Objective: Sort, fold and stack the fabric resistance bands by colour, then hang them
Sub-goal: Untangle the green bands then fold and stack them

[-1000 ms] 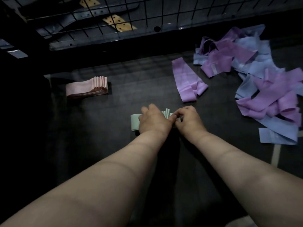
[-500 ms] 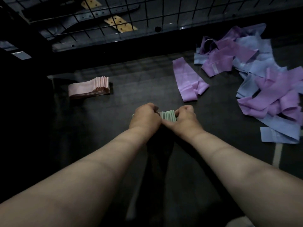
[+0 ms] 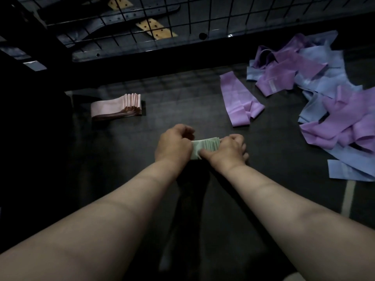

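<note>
A stack of folded pale green bands [image 3: 204, 146] sits on the dark table in the middle of the view. My left hand [image 3: 173, 146] grips its left end with curled fingers, hiding that end. My right hand [image 3: 228, 151] grips its right end, thumb on the near side. A neat stack of folded pink bands [image 3: 115, 106] lies to the far left. One purple band [image 3: 238, 98] lies loosely folded right of centre. A jumbled heap of purple and light blue bands [image 3: 328, 102] covers the right side.
A black wire grid panel [image 3: 162, 21] stands along the back edge of the table, with dark perforated straps and a tan strap [image 3: 156, 29] behind it. The dark table surface [image 3: 162, 102] stretches between the stacks. A pale strip [image 3: 348, 199] marks the table at the right.
My hands have closed in on the green stack from both ends and squeezed it together; its left end, visible earlier, is now under my left hand.
</note>
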Demonstrator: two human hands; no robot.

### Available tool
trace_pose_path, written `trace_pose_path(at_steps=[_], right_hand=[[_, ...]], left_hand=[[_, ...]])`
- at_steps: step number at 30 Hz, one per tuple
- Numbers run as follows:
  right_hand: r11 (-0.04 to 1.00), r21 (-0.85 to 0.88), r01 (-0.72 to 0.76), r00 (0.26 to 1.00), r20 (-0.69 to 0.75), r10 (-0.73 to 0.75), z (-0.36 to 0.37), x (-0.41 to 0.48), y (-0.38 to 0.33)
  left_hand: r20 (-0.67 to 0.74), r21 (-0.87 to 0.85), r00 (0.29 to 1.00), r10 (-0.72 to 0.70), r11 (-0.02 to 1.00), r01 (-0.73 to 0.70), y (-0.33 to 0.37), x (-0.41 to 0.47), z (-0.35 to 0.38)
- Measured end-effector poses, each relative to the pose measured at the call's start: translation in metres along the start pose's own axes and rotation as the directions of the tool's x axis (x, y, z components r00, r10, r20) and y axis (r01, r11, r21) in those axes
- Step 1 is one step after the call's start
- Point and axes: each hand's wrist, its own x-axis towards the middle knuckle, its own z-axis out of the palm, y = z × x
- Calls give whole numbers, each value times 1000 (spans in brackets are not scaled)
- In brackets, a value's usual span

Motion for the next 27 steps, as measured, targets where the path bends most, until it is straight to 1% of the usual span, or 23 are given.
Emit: trace_pose_path(at_steps=[2, 3, 4, 6, 8, 11, 13, 15, 16, 17, 19, 21, 22, 23, 24, 25, 26, 27], right_hand=[[998, -43, 40, 997, -64, -42, 3, -3, 3], [996, -60, 69, 993, -94, -75, 5, -6, 3], [993, -69, 99, 987, -122, -107, 6, -10, 2], [989, -59, 136, 978, -153, -144, 7, -17, 0], [988, -40, 147, 977, -153, -151, 4, -21, -3], [992, -8, 130, 981, -146, -129, -4, -17, -3], [996, 52, 73, 990, -121, -66, -9, -10, 2], [994, 105, 11, 998, -65, -5, -10, -2, 10], [991, 135, -2, 999, -35, 7, -8, 2, 15], [986, 168, -3, 1000, -12, 5, -6, 5, 19], [974, 227, 1, 1000, 3, -2, -1, 6, 25], [966, 257, 0, 1000, -13, 4, 2, 6, 27], [964, 267, -4, 1000, -20, 9, 4, 6, 27], [960, 278, -10, 1000, -20, 16, 5, 7, 27], [957, 288, -15, 1000, -19, 21, 6, 9, 27], [955, 296, -18, 1000, -15, 24, 6, 9, 27], [953, 301, -13, 1000, -15, 18, 7, 10, 27], [951, 309, 3, 1000, -19, 4, 6, 9, 27]], left_hand=[[-53, 217, 989, 140, 968, -125, 0, -3, -9], [-38, 317, 979, 200, 932, -177, 0, -3, -12], [5, 388, 973, 232, 896, -216, 0, -5, -15], [119, 464, 962, 245, 843, -272, -4, -6, -20], [195, 507, 946, 260, 798, -324, -11, -7, -23], [247, 533, 926, 286, 758, -376, -18, -6, -24], [313, 593, 907, 281, 688, -417, -24, -3, -23], [371, 650, 888, 273, 606, -458, -31, 1, -20], [383, 664, 883, 272, 583, -468, -35, 2, -19], [379, 660, 880, 287, 583, -474, -37, 4, -18], [355, 599, 886, 298, 655, -460, -42, 9, -16], [344, 496, 899, 270, 761, -419, -43, 11, -14], [314, 456, 921, 231, 814, -360, -42, 12, -12], [261, 407, 952, 161, 876, -260, -42, 12, -9], [188, 322, 982, 36, 942, -96, -42, 12, -7], [134, 209, 986, -100, 975, 70, -41, 12, -5], [115, 101, 970, -216, 973, 205, -40, 12, -4], [126, 20, 952, -279, 960, 279, -40, 11, -2]])
